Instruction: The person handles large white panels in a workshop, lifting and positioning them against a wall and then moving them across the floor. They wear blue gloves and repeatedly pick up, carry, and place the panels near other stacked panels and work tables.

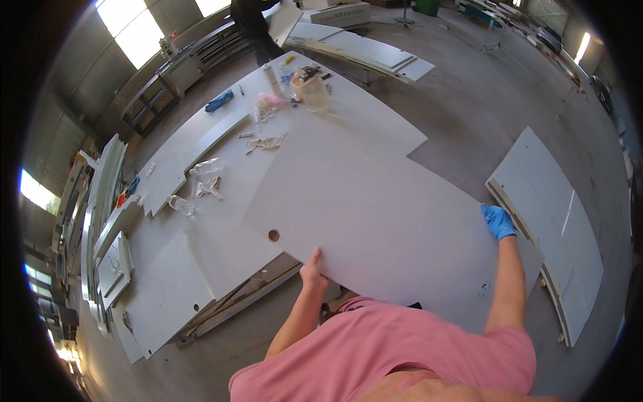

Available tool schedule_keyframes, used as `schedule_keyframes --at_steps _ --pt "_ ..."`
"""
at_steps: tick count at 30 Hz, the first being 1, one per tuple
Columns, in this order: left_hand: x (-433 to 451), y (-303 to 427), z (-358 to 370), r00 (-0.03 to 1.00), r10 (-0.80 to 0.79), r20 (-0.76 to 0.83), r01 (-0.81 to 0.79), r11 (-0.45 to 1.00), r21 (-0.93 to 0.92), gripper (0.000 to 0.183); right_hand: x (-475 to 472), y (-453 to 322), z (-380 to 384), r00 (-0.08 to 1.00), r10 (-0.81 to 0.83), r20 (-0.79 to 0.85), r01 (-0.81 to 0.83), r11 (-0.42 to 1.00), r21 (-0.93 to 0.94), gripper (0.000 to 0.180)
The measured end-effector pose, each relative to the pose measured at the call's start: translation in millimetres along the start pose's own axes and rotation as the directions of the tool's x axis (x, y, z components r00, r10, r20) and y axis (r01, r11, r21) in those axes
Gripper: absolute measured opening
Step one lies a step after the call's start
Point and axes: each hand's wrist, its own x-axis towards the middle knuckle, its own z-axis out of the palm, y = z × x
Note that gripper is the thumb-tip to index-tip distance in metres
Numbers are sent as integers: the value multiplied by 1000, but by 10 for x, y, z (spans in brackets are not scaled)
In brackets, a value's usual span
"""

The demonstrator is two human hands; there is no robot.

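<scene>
A large white flat panel [382, 216] lies across the front of me, partly over a white-topped worktable [236, 221]. My bare left hand [314, 271] grips its near edge, thumb on top, fingers hidden below. In a blue glove, my right hand [498, 222] holds the far right edge of the same panel. The panel has a round hole [274, 235] near its left corner and small dark marks near the right end. Another white panel [171, 291] with a small hole lies on the table to the left.
On the table are a clear plastic tub [312, 94], a spray can [271, 79], a blue glove [219, 101] and plastic bags [207, 167]. Stacked panels [552, 216] stand to the right, others [351, 47] beyond the table. A person in dark clothing [253, 25] is at the far end.
</scene>
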Motion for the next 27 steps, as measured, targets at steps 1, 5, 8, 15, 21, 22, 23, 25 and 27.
schedule_keyframes --at_steps 1,5,8,15,21,22,23,25,27 --pt "-79 -149 138 999 -29 14 28 999 42 42 -201 325 -46 999 44 -20 -44 999 7 74" --pt "-406 -992 530 991 -75 115 53 981 186 42 -1138 1588 -260 971 224 -83 -222 974 33 72" --pt "-797 -1822 945 960 -192 201 133 952 274 47 -1830 2781 -512 919 357 -167 -351 934 65 70" --pt "-1488 -3505 1628 889 -385 246 211 824 525 37 -3547 4446 -742 753 616 -232 -587 788 185 67" --pt "-1910 -4809 2123 766 -579 280 244 664 707 34 -4526 5437 -602 548 805 -228 -802 583 130 69" --pt "-1980 -5073 2239 745 -613 262 254 624 740 35 -4677 5639 -573 509 835 -211 -831 540 133 70" --pt "-2053 -5344 2349 725 -644 242 262 584 768 35 -4846 5826 -556 459 864 -204 -864 488 124 71" --pt "-2073 -5859 2514 710 -671 214 236 513 825 36 -5051 6168 -352 378 906 -190 -908 403 117 73" --pt "-2134 -6430 2736 716 -674 184 191 442 876 38 -5271 6494 -258 310 937 -159 -937 330 116 74"
